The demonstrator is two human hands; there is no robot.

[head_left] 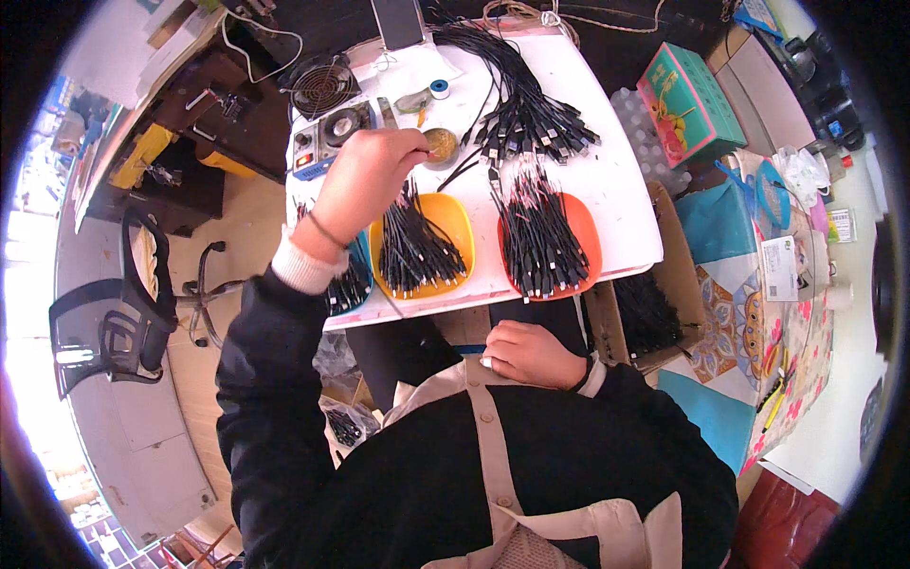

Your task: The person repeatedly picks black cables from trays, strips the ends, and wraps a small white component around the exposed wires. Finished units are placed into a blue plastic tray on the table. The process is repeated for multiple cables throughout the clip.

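My left hand [368, 180] reaches over the white table [621, 204], its thumb and fingers pinched together at the edge of a small round tin [441, 145] with yellow-brown contents. Anything between those fingertips is too small to make out. Below that forearm, black cables lie in a blue bowl [364, 296], partly hidden by the sleeve. Beside it stand a yellow bowl [461, 220] and an orange-red bowl [590, 237], each holding a bundle of short black cables. In my lap rests my right hand [534, 354], fingers curled, with a small white spot at them; their inside is hidden.
A blue-sided device [311, 163] with a lit switch and a fan [324, 87] occupy the table's left. Behind the tin sits a blue spool [439, 89]. Black USB cables [536, 123] heap at the back. A cardboard box [678, 275] stands right, an office chair [118, 303] left.
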